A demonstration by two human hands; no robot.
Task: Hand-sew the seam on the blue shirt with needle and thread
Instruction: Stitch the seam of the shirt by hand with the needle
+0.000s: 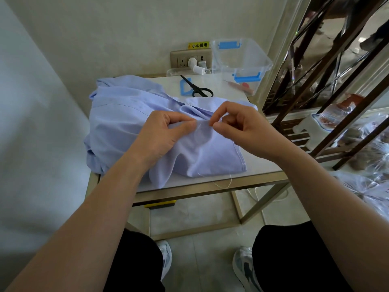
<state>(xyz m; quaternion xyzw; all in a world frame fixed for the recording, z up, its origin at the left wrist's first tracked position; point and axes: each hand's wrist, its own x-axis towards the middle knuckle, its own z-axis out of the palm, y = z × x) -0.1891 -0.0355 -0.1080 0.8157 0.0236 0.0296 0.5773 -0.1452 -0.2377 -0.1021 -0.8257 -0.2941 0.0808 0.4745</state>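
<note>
A yellow sticker (pixel 198 45) on the wall, upper middle of the frame, reads "小心触电"; it sits just above a wall socket (pixel 190 59) with a white plug in it. No other writing can be read.

The blue shirt (pixel 117 114) lies crumpled in the middle of the frame, covering most of the pale worktop (pixel 263 165), with one fold hanging over the lower edge. The left hand (pixel 166 131) rests on the shirt and pinches a ridge of cloth between thumb and forefinger, the other fingers curled beneath. The right hand (pixel 237 125), just to its right, has thumb and forefinger pressed together at the same ridge, pinching a fine pale thread (pixel 223 182) whose loose tail loops off the lower edge of the worktop. A needle is too small to make out.

Above the shirt lie black scissors (pixel 197 88), resting across a blue plastic frame (pixel 185 87), and a white spool (pixel 199 69) near the socket. A clear plastic box (pixel 242 57) with blue latches stands at the upper right of the worktop, with a red-handled tool (pixel 242 86) beside it. A dark-barred shelf (pixel 336 81) fills the right side of the frame.
</note>
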